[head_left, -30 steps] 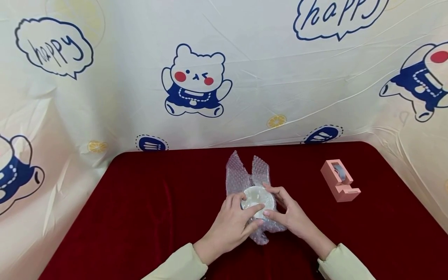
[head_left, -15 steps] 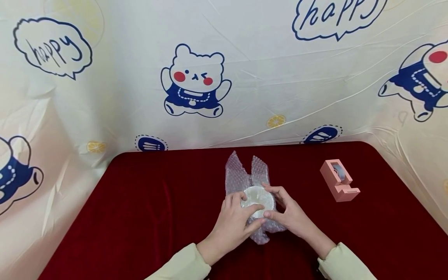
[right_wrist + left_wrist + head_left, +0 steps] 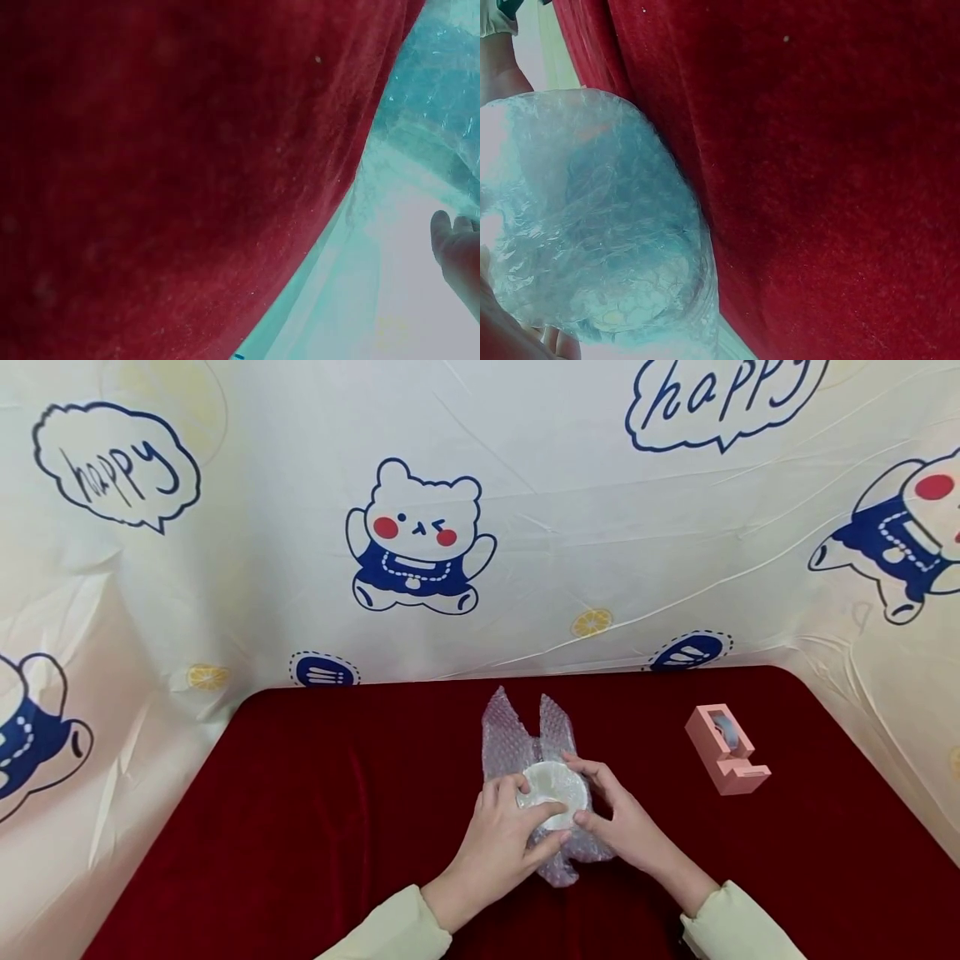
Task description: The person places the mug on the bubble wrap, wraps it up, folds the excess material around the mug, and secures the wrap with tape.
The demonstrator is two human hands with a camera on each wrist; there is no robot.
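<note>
A round white cup [image 3: 553, 777] stands in a sheet of bubble wrap [image 3: 504, 739] in the head view, its pale opening facing up. My left hand [image 3: 495, 831] holds it from the left, the thumb near the front and a finger reaching over the rim. My right hand [image 3: 618, 814] holds the opposite side, with thumb and index finger spread around the wrapped wall. In the left wrist view, the bubble wrap [image 3: 615, 202] covers a rounded body with a bluish tint. The fingers [image 3: 454, 236] show at the right edge of the right wrist view.
A pink tape dispenser [image 3: 727, 750] with a roll of tape stands at the right on the dark red tablecloth [image 3: 262, 827]. Two loose flaps of wrap point toward the back. Behind the table hangs a white patterned curtain [image 3: 540, 485].
Both hands stay almost in place around the cup. The right thumb has shifted slightly to the right along the rim, and the near wrap moves a little.
</note>
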